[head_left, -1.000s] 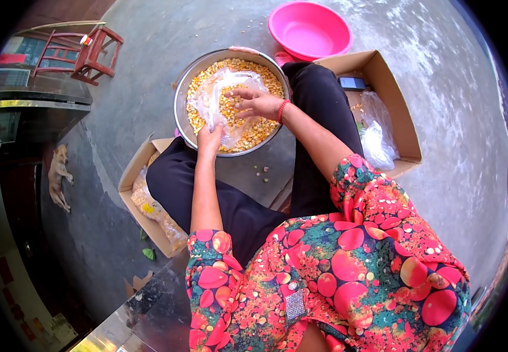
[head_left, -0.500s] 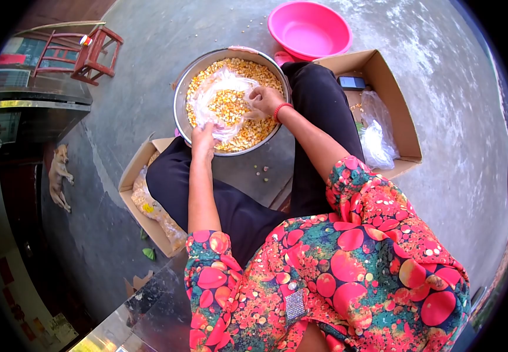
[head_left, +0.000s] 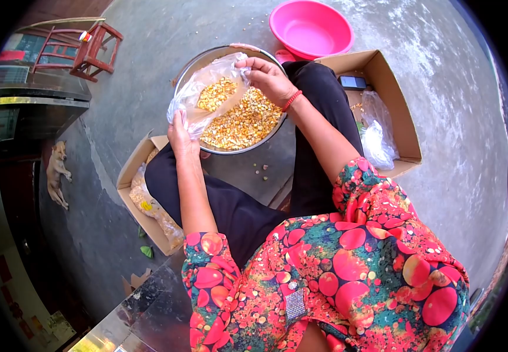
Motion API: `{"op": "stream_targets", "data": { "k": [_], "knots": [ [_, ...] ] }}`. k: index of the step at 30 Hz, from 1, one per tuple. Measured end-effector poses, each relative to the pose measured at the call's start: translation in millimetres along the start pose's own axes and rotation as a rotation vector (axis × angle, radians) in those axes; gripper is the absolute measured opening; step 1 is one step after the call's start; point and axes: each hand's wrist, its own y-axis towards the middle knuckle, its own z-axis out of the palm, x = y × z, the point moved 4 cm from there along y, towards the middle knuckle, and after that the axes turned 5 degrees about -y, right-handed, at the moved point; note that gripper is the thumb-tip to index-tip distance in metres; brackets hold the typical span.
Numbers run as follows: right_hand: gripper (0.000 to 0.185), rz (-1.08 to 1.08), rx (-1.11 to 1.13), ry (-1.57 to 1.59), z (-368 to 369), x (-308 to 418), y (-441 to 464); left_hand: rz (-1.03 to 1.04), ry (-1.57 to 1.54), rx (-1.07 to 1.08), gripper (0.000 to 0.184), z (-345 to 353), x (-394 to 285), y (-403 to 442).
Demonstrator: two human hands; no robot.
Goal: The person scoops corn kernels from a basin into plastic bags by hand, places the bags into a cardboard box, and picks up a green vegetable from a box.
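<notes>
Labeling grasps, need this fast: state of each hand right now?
Left hand: closed, holding one side of the clear plastic bag.
Right hand: closed, pinching the opposite side of the clear plastic bag.

Clear bag (head_left: 191, 95), corn kernels (head_left: 216, 94) inside

A bright pink basin (head_left: 311, 29) sits on the grey floor (head_left: 441, 129) at the top of the view. Just below it, an open cardboard box (head_left: 392, 97) contains a dark, phone-like device (head_left: 352, 82) and a crumpled plastic bag (head_left: 378, 144). Toward the left, a second cardboard box (head_left: 139, 159) holds a clear sack (head_left: 161, 220) of pale contents, with a green scrap (head_left: 147, 251) on the floor near its lower end. A dog (head_left: 58, 173) lies on its side farther left. Above it stands a red chair (head_left: 96, 54), with a small red-and-white object (head_left: 85, 36) at it.
</notes>
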Motion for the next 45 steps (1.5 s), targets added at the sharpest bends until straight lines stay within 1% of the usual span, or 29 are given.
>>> {"op": "stream_targets", "data": {
  "k": [1, 4, 6, 8, 9, 11, 12, 14, 16, 18, 19, 21, 22, 24, 25, 26, 28, 29, 30, 33, 34, 36, 37, 38, 40, 41, 42, 44, 45],
  "knots": [
    [0.021, 0.018, -0.002, 0.05, 1.3, 5.7, 0.2, 0.015, -0.015, 0.054, 0.026, 2.3, -4.7, -1.0],
    [0.02, 0.064, -0.028, 0.124, -7.4, 2.6, 0.4, -0.017, -0.019, 0.011, 0.025, -2.0, -7.6, -1.0],
    [0.022, 0.085, -0.05, 0.115, -12.1, -0.2, -0.2, -0.024, 0.01, 0.039, 0.025, -4.0, -3.9, 1.3],
    [0.023, 0.196, -0.066, 0.061, -16.4, -5.4, -2.0, -0.032, 0.03, 0.015, 0.028, 3.1, -4.2, -4.5],
    [0.023, 0.196, -0.066, 0.06, -15.0, -4.0, -2.3, -0.033, 0.029, 0.015, 0.028, 3.1, -6.0, -4.4],
    [0.023, 0.167, -0.04, 0.09, -12.0, 0.7, -3.0, -0.017, -0.023, 0.107, 0.032, 6.9, -11.0, -4.3],
    [0.023, 0.167, -0.041, 0.089, -10.3, 4.8, -3.9, -0.018, -0.023, 0.107, 0.032, 11.8, -16.6, -9.0],
    [0.022, 0.106, -0.021, 0.165, -5.7, 14.1, -4.8, 0.052, -0.101, 0.177, 0.032, 25.0, -32.9, -20.2],
    [0.021, 0.099, -0.003, 0.176, -5.5, 13.6, -3.9, 0.057, -0.113, 0.17, 0.032, 19.6, -35.2, -16.0],
    [0.022, 0.108, -0.032, 0.198, -6.2, 12.9, -3.7, 0.047, -0.131, 0.231, 0.033, 20.2, -37.1, -16.0],
    [0.022, 0.11, -0.031, 0.197, -5.7, 11.5, -3.1, 0.047, -0.132, 0.228, 0.033, 21.5, -37.1, -17.6],
    [0.024, 0.139, -0.201, 0.132, -11.9, 6.1, -1.9, 0.053, -0.083, 0.165, 0.033, 24.5, -35.9, -21.6],
    [0.024, 0.141, -0.198, 0.131, -12.0, 4.1, -2.0, 0.054, -0.084, 0.163, 0.033, 26.3, -35.4, -23.7],
    [0.028, 0.249, -0.137, 0.036, -9.7, -3.0, -0.4, 0.042, -0.086, 0.115, 0.034, 26.4, -35.9, -24.0],
    [0.029, 0.268, -0.066, 0.04, -5.7, -6.4, 4.4, 0.06, -0.107, 0.077, 0.035, 18.9, -33.6, -15.7],
    [0.028, 0.321, -0.008, 0.005, -4.5, -12.0, 11.5, 0.071, -0.125, -0.002, 0.035, 10.8, -30.3, -7.3],
    [0.03, 0.477, 0.054, -0.068, -6.1, -20.2, 27.8, 0.036, -0.07, -0.054, 0.037, 1.5, -30.4, 5.8],
    [0.029, 0.502, 0.054, -0.15, -8.2, -18.2, 38.7, -0.002, -0.076, -0.043, 0.038, -4.7, -28.2, 19.0],
    [0.028, 0.412, -0.022, -0.154, 0.5, -3.8, 47.7, -0.005, -0.071, -0.04, 0.041, -12.6, -25.8, 36.1],
    [0.025, 0.248, 0.049, -0.181, 23.0, 28.9, 81.1, -0.022, -0.043, -0.09, 0.039, 4.4, -45.0, 31.5],
    [0.024, 0.181, 0.114, -0.197, 34.1, 42.6, 85.7, -0.012, -0.06, -0.104, 0.039, 7.2, -51.2, 29.5],
    [0.023, 0.087, 0.146, -0.158, 54.5, 62.8, 88.2, 0.082, -0.024, -0.05, 0.04, 10.6, -61.0, 29.1],
    [0.023, 0.102, 0.165, -0.167, 57.9, 60.6, 86.1, 0.107, -0.065, 0.003, 0.036, 7.3, -61.1, 30.5],
    [0.022, 0.107, 0.14, -0.205, 54.1, 61.6, 83.8, 0.113, -0.083, -0.017, 0.036, 1.6, -58.9, 28.5],
    [0.022, 0.122, 0.136, -0.252, 39.0, 60.7, 81.4, 0.055, 0.227, -0.004, 0.029, 2.7, -52.2, 17.7],
    [0.021, 0.219, 0.125, -0.478, 20.0, 48.9, 79.4, 0.051, 0.252, 0.018, 0.024, 6.7, -47.0, 10.5],
    [0.021, 0.308, 0.114, -0.707, 1.1, 35.9, 77.7, 0.116, 0.393, 0.034, 0.028, 5.4, -36.5, 13.7],
    [0.023, 0.106, 0.084, -1.187, -28.9, 10.2, 73.8, 0.261, 0.442, 0.058, 0.032, 4.2, -17.8, 18.6],
    [0.025, -0.158, 0.014, -1.4, -23.8, 17.4, 66.5, 0.252, 0.613, 0.047, 0.037, 1.1, -13.2, 20.2]
  ]
}}
